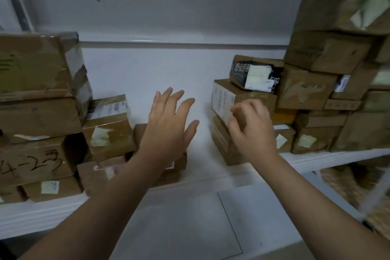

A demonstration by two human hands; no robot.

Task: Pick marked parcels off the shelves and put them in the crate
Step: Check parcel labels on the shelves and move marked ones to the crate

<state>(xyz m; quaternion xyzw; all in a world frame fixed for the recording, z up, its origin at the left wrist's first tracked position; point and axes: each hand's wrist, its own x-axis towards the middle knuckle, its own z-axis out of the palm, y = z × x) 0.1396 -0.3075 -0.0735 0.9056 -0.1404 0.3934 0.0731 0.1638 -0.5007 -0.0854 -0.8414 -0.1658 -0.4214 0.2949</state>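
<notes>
Head view: left hand (168,120) is hovering, fingers spread, empty, over the bare shelf (147,74). Right hand (251,126) is reaching, fingers curled but unclamped, at the labelled carton (238,97). Advise gripping both ends, clearing the black-printed box (255,76) above. Crate not visible.

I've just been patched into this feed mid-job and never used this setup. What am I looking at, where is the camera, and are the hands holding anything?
There is one picture, from a camera on the person's head, looking forward and down. No machine: two bare hands. The left hand is spread open over the bare middle of the white shelf, holding nothing. The right hand, fingers curled, is at a cardboard box in the right-hand stack; whether it grips it is unclear. More boxes are stacked left and right. No crate is clearly visible.
</notes>
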